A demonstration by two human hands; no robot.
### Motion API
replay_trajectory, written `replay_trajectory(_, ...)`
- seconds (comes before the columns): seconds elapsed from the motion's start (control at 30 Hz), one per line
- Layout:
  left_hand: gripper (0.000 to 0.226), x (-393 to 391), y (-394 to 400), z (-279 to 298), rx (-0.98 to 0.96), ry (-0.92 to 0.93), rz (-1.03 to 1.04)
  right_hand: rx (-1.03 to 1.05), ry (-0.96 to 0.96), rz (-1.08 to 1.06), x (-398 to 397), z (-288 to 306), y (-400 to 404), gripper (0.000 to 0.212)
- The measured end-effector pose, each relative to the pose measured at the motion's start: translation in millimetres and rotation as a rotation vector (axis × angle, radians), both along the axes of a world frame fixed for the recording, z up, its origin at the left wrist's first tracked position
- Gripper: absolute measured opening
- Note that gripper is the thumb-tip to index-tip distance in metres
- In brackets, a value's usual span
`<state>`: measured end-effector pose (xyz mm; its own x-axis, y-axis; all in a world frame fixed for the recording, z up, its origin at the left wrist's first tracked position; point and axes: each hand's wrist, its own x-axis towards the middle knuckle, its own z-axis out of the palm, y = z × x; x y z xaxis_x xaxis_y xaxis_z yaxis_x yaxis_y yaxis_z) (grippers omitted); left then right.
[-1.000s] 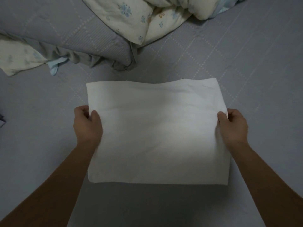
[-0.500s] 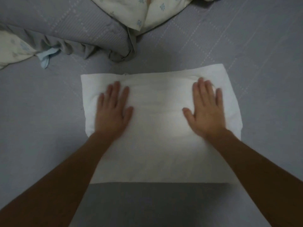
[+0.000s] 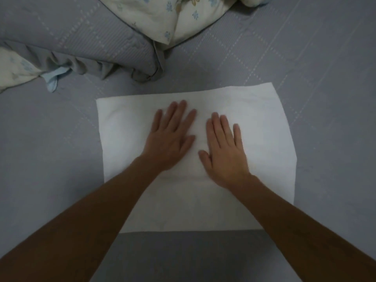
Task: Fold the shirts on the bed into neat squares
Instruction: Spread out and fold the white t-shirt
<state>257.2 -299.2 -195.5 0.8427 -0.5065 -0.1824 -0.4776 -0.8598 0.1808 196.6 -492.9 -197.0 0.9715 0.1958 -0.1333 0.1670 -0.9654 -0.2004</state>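
A white shirt (image 3: pixel 126 139), folded into a flat, nearly square shape, lies on the grey bed (image 3: pixel 305 68) in front of me. My left hand (image 3: pixel 171 137) presses flat on its middle, fingers straight and slightly spread. Just to the right of it, my right hand (image 3: pixel 223 149) lies flat on the shirt too, fingers straight. The two hands are side by side, a small gap between the thumbs. Both forearms cover the near part of the shirt.
A grey pillow (image 3: pixel 81 37) lies at the back left, close to the shirt's far edge. A cream floral quilt (image 3: pixel 173 15) is bunched behind it, and another piece of it (image 3: pixel 14 70) shows at the far left.
A second ago both hands gripped the shirt's side edges. They then lay flat near its outer parts, and have now slid inward to the middle.
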Motion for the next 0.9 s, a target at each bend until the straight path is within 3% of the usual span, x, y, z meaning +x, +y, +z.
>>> replay_trajectory(0.13,0.064,24.3,42.8,-17.7,0.006,-0.026,0.178,-0.062,-0.008,-0.078,15.2,-21.7,-43.9,0.077)
replay_trajectory(0.23,0.063,30.9,58.8,-19.6,-0.021,-0.064,0.157,-0.128,-0.020,-0.143,25.1,-23.6,-87.2,0.078)
replay_trajectory(0.4,0.070,42.6,73.8,-6.9,-0.024,-0.062,0.192,-0.087,0.083,-0.524,0.3,-3.7,-145.6,0.078)
replay_trajectory(0.53,0.068,67.1,77.7,14.1,0.081,0.126,0.298,0.196,0.073,-0.838,-69.0,23.4,-152.3,0.073)
replay_trajectory(0.63,0.058,74.3,85.5,27.3,0.207,0.304,0.319,0.575,0.036,-1.388,-136.7,39.7,-120.3,0.068)
replay_trajectory(0.7,0.058,72.3,96.4,33.3,0.279,0.382,0.342,0.799,0.202,-1.685,-167.1,43.1,-76.3,0.057)
replay_trajectory(0.8,0.055,57.4,114.1,37.1,0.216,0.529,0.419,1.071,0.462,-1.665,-166.5,47.3,-22.7,0.034)
replay_trajectory(0.9,0.043,26.3,136.4,41.0,0.149,0.687,0.512,1.041,0.318,-1.599,-128.2,46.3,-14.5,0.032)
